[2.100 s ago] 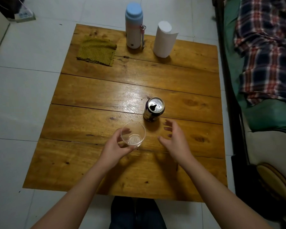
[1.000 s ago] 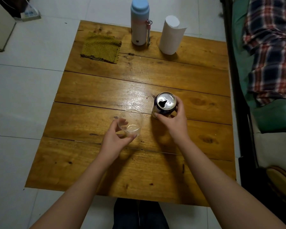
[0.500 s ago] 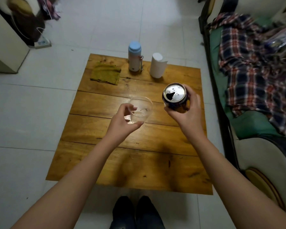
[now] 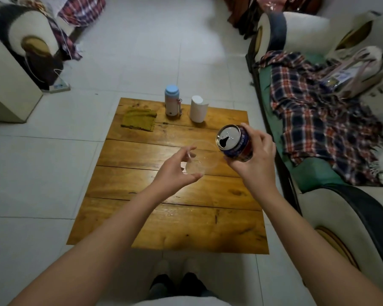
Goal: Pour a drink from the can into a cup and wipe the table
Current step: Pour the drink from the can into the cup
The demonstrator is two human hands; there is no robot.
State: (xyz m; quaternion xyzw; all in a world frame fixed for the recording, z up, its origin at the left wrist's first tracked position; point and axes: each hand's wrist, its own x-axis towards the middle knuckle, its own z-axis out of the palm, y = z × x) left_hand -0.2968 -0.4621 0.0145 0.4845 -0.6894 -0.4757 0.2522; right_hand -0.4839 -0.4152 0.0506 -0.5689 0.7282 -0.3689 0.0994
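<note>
Above table (image 4: 142, 217), clear cup (image 4: 202, 160) faint, can (image 4: 234, 143) tilted

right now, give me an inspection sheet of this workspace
surface: wooden table, planks bare near the front edge
job's things: can opened, tilted toward clear cup, both held above the table; green cloth flat at far left
clutter: flask and white cylinder upright at far edge
hands: left hand holds the cup; right hand grips the can
cables: white cord on floor, far left
surroundings: tiled floor; plaid blanket on sofa at right
</note>
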